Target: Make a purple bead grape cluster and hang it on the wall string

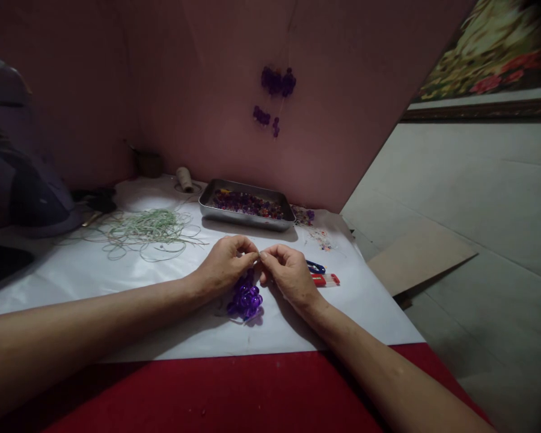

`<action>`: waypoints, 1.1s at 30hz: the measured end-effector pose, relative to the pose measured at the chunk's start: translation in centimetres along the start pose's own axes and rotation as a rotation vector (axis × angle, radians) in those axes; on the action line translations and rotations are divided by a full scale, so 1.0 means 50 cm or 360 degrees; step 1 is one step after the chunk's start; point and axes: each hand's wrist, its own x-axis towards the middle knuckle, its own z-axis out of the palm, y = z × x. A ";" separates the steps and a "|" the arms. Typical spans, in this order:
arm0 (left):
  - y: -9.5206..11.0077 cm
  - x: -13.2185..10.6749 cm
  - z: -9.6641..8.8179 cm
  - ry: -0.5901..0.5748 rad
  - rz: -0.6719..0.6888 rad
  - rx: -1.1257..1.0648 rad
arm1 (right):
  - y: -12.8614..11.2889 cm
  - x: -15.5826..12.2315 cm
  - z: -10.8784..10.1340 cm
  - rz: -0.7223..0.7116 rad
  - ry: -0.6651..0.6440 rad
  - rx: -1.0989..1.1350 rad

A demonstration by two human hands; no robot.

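Beads (pixel 245 299) lie just below left hand (pixel 225 260) and right hand (pixel 294 275), both pinched on something too small to tell; cloth (pixel 369 313) spreads from near edge to tray (pixel 247 221)

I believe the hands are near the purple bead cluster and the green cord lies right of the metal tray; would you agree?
Not quite: the head view shows the green cord lying left of the metal tray. The left hand and right hand are near the purple bead cluster.
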 end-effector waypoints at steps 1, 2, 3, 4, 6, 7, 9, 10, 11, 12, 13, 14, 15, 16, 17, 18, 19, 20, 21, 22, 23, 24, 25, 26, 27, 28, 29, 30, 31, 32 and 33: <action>0.001 0.000 0.000 0.0008 -0.0001 0.0014 | 0.000 0.000 0.000 -0.0004 -0.0001 0.0001; 0.002 -0.001 0.000 0.0018 0.0000 0.0027 | 0.000 0.000 0.000 -0.0007 -0.0003 0.0007; 0.003 -0.002 -0.001 0.0022 0.0002 0.0040 | 0.000 0.000 0.000 -0.0006 -0.0007 0.0016; 0.003 -0.002 -0.001 0.0026 0.0000 0.0050 | 0.000 0.000 0.000 -0.0003 -0.0009 0.0028; 0.004 -0.003 -0.001 0.0023 -0.0009 0.0058 | -0.001 -0.001 0.001 0.0003 -0.0013 0.0038; 0.004 -0.004 -0.001 0.0018 -0.0015 0.0060 | -0.002 -0.001 0.001 0.0002 -0.0012 0.0036; 0.002 -0.003 -0.001 0.0016 -0.0018 0.0064 | -0.003 -0.002 0.002 -0.0004 -0.0012 0.0029; 0.000 -0.003 -0.001 0.0015 -0.0016 0.0063 | -0.004 -0.002 0.002 -0.0005 -0.0013 0.0027; -0.002 -0.002 0.000 0.0013 -0.0012 0.0056 | -0.004 -0.002 0.002 -0.0004 -0.0011 0.0031; -0.005 -0.001 0.000 0.0010 -0.0009 0.0043 | -0.003 -0.003 0.003 -0.0002 -0.0007 0.0041; -0.007 -0.001 0.000 0.0007 -0.0006 0.0025 | -0.003 -0.003 0.003 0.0001 -0.0002 0.0052; -0.008 0.000 0.000 0.0000 -0.0007 0.0005 | -0.003 -0.003 0.003 0.0004 0.0002 0.0060; -0.009 0.000 0.000 -0.0005 -0.0012 -0.0017 | -0.004 -0.004 0.003 0.0008 0.0006 0.0064; -0.009 0.000 0.000 -0.0013 -0.0021 -0.0037 | -0.005 -0.004 0.003 0.0012 0.0009 0.0065; -0.007 -0.001 0.000 -0.0019 -0.0032 -0.0058 | -0.006 -0.005 0.003 0.0016 0.0012 0.0064; -0.005 -0.001 0.000 -0.0025 -0.0044 -0.0081 | -0.007 -0.006 0.003 0.0019 0.0012 0.0063; -0.003 -0.002 0.000 -0.0028 -0.0057 -0.0103 | -0.008 -0.006 0.003 0.0021 0.0014 0.0067; 0.000 -0.003 0.000 -0.0025 -0.0067 -0.0120 | -0.009 -0.006 0.003 0.0023 0.0013 0.0079; 0.003 -0.003 0.000 -0.0015 -0.0075 -0.0136 | -0.009 -0.007 0.003 0.0024 0.0010 0.0093; 0.005 -0.004 0.000 -0.0009 -0.0084 -0.0156 | -0.009 -0.007 0.003 0.0025 0.0003 0.0103; 0.006 -0.004 0.000 -0.0008 -0.0092 -0.0176 | -0.008 -0.007 0.003 0.0023 -0.0002 0.0109; 0.007 -0.004 0.000 -0.0016 -0.0098 -0.0190 | -0.007 -0.006 0.003 0.0020 -0.0003 0.0110; 0.007 -0.004 0.000 -0.0028 -0.0101 -0.0198 | -0.006 -0.006 0.003 0.0015 -0.0002 0.0106; 0.006 -0.004 0.000 -0.0042 -0.0101 -0.0197 | -0.006 -0.006 0.003 0.0009 -0.0001 0.0097; 0.005 -0.004 0.000 -0.0048 -0.0098 -0.0182 | -0.007 -0.006 0.003 0.0005 0.0001 0.0086; 0.004 -0.003 -0.001 -0.0040 -0.0091 -0.0154 | -0.008 -0.007 0.003 0.0002 0.0004 0.0073; 0.004 -0.004 -0.001 -0.0019 -0.0082 -0.0122 | -0.010 -0.007 0.003 0.0001 0.0001 0.0055; 0.003 -0.004 -0.001 0.0006 -0.0075 -0.0092 | -0.012 -0.008 0.003 0.0000 -0.0003 0.0032; 0.004 -0.004 -0.001 0.0029 -0.0071 -0.0061 | -0.014 -0.009 0.003 -0.0004 -0.0007 0.0012; 0.004 -0.004 -0.001 0.0051 -0.0065 -0.0028 | -0.015 -0.009 0.003 -0.0010 -0.0010 -0.0008; 0.005 -0.004 -0.001 0.0066 -0.0056 0.0004 | -0.016 -0.010 0.003 -0.0017 -0.0011 -0.0024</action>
